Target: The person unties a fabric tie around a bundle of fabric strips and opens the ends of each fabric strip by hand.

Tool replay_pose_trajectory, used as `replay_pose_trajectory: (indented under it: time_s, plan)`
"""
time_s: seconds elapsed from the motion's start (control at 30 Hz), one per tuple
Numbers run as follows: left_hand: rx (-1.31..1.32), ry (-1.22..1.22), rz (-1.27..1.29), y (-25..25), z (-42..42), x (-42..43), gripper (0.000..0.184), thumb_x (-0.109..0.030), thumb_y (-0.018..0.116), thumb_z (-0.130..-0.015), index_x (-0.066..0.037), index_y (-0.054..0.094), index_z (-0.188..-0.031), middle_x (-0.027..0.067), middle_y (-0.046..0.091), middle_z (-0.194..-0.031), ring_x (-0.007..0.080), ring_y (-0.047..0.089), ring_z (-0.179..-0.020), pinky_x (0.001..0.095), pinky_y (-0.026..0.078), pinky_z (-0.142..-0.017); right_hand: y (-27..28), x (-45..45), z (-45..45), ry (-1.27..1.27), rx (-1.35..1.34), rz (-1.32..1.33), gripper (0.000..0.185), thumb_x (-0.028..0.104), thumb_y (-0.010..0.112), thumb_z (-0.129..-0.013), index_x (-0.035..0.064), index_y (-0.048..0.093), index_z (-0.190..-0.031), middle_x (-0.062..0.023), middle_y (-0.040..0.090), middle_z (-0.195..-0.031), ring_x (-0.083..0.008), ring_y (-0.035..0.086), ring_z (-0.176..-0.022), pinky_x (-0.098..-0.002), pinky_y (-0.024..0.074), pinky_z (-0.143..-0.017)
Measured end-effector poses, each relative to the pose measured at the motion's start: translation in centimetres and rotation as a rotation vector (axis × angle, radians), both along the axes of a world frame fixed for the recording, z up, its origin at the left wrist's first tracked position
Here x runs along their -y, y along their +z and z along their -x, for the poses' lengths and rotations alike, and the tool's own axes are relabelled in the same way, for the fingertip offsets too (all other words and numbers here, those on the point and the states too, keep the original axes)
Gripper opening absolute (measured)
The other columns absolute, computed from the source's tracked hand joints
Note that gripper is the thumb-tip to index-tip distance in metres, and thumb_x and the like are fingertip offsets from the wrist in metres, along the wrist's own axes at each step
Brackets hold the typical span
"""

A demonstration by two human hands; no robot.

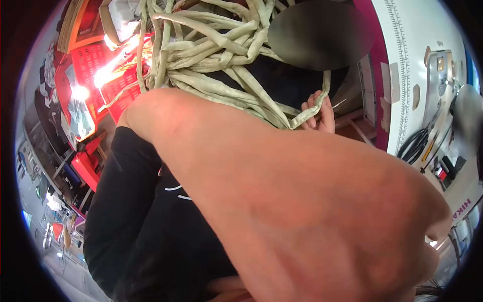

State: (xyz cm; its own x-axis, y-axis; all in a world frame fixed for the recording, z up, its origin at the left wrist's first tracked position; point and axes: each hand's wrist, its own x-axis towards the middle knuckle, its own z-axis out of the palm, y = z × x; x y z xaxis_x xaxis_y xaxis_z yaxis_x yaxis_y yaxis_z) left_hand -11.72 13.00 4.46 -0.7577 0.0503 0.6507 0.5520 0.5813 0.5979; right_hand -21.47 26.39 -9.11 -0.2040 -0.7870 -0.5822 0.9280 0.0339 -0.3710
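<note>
My left forearm crosses most of the head view, with my left hand (372, 231) very close to the camera at lower right. Its back faces me and the fingers curl away, so whatever they hold is hidden. Beyond the forearm, my right hand (324, 118) pinches the end of a pale green fabric tube (306, 118). A thin pointed piece (339, 104) sticks out beside those fingers; its kind is unclear. Many more long fabric tubes (216, 55) lie in a tangled heap at the top, over dark cloth (279, 80). The right wrist is covered by my left forearm.
Red plastic crates (93, 63) and a glaring light (103, 78) are at upper left. Along the right runs a white tabletop (390, 22) with a ruler scale (401, 55), a metal plate (441, 75) and coiled black cable (413, 146). A blurred oval hides part of the top.
</note>
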Motion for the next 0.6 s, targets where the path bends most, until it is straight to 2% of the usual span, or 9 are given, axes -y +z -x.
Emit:
replay_pose_trajectory:
  time_s: [0.4, 0.6]
  plan:
    - [-0.182, 0.068, -0.095, 0.8, 2.2, -2.9, 0.013, -0.014, 0.065, -0.074, -0.008, 0.063, -0.086, 0.0049, 0.064, -0.087, 0.0271, 0.064, -0.085, 0.0379, 0.052, -0.071, 0.8, 0.7, -0.5, 0.013, -0.115, -0.027, 0.014, 0.013, 0.054, -0.099, 0.0015, 0.056, -0.108, -0.0025, 0.049, -0.076, -0.0072, 0.039, -0.055, -0.0181, 0.0260, -0.039]
    - [-0.217, 0.106, -0.143, 0.6, 2.4, -2.7, 0.014, -0.014, 0.067, -0.070, -0.009, 0.063, -0.083, 0.0050, 0.064, -0.084, 0.0276, 0.065, -0.083, 0.0380, 0.053, -0.069, 1.4, 1.2, -1.2, 0.085, -0.396, -0.054, 0.013, 0.013, 0.056, -0.099, 0.0028, 0.059, -0.108, -0.0055, 0.058, -0.081, -0.0071, 0.045, -0.054, -0.0177, 0.0294, -0.040]
